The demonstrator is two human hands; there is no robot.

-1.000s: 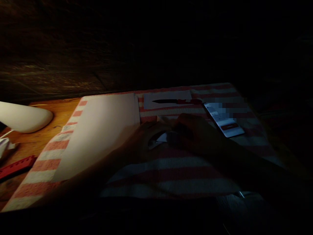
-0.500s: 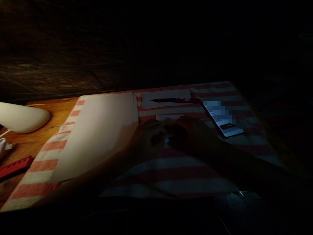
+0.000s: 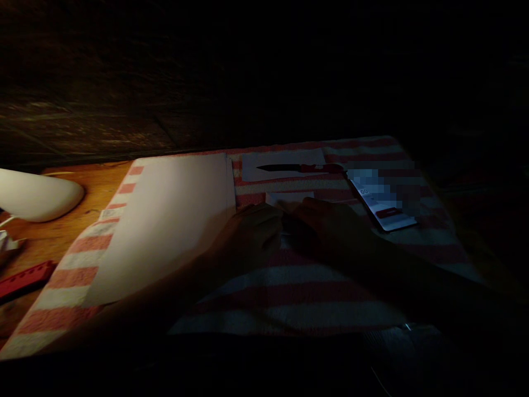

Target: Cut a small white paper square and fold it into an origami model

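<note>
Currently, my left hand (image 3: 252, 237) and right hand (image 3: 326, 229) rest fingertips together on a small white paper (image 3: 289, 197), its pale edge showing beyond them, on the striped cloth (image 3: 289, 292); grip indiscernible in shadow.

The left hand (image 3: 252, 234) has a bare forearm; the arm behind the right hand (image 3: 326, 229) is lost in shadow.
</note>
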